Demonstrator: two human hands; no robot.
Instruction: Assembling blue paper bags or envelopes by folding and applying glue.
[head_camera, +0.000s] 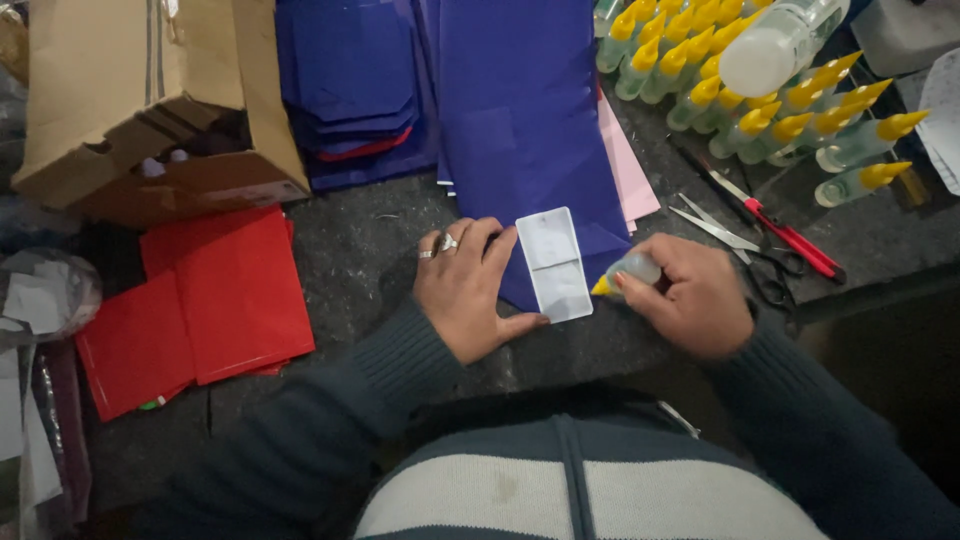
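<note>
My left hand (465, 290), with rings on two fingers, rests flat on the dark table and steadies a small white rectangular card (554, 265) by its left edge. The card lies on the near end of a long blue paper sheet (520, 120). My right hand (688, 295) grips a small clear glue bottle with a yellow tip (625, 272), and the tip points at the card's right edge.
Red paper sheets (205, 300) lie at the left. A torn cardboard box (150, 100) stands at the back left beside stacked blue cut pieces (350, 90). Several yellow-capped glue bottles (770, 110), scissors (745, 250) and a red-handled cutter (790, 235) sit at the right. Pink paper (630, 175) shows under the blue sheet.
</note>
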